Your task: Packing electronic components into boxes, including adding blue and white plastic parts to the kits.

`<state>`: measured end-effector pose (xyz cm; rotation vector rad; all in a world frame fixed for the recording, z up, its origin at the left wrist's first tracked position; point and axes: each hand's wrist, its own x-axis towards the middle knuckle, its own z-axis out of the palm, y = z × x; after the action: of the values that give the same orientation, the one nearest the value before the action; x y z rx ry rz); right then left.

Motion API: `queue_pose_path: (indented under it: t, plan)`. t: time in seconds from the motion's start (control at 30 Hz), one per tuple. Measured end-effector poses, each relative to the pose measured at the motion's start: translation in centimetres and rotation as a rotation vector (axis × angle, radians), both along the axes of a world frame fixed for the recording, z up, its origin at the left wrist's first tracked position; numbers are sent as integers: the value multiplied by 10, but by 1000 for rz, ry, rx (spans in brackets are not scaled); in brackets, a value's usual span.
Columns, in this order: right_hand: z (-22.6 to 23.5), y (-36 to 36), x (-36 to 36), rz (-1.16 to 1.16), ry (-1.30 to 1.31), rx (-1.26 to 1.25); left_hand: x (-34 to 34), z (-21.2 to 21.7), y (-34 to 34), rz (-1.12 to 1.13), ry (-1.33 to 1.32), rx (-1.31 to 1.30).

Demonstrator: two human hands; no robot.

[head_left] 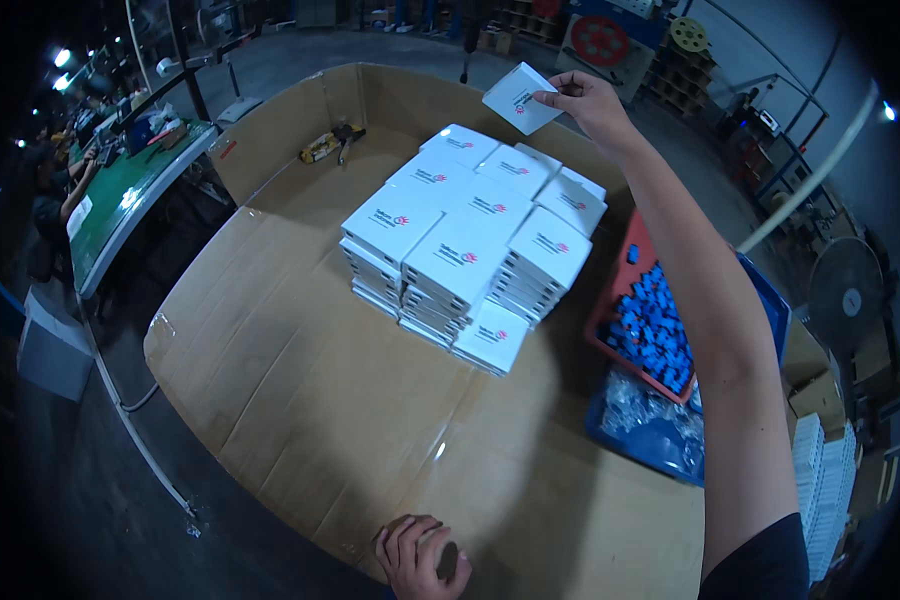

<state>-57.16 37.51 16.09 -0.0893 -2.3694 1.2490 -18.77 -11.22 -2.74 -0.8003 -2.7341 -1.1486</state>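
Observation:
My right hand (577, 98) is stretched out past the far side of the stacks, thumb and fingers pinched on the corner of a flat white box (515, 92) with a small red and dark print. The box is tilted and held up in the air. Below it stand several neat stacks of matching white boxes (455, 255), uneven in height, the nearest right one being low. At the lower edge, my left hand (420, 560) rests by the near side of the cardboard, its fingers loosely curled with a gap to the thumb and nothing visible in it.
The stacks stand on a large cardboard sheet (270, 340) with a raised wall at the back. A yellow tape dispenser (320, 147) lies at its far left. On the right, a red bin (602, 320) of small blue parts sits over a blue crate (620, 430) holding clear plastic. Someone works at a green table (145, 190).

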Motion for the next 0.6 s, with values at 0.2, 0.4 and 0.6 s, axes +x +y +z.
queue_pose_path:
  t: [0.2, 0.4, 0.6]
  plan:
    - [54, -57, 191, 90, 246, -177, 18, -17, 0, 41, 134, 112]
    - [69, -103, 401, 55, 335, -452, 29, -27, -4, 31, 163, 163]
    - [38, -132, 546, 57, 488, -630, 36, -31, -3, 8, 205, 226]
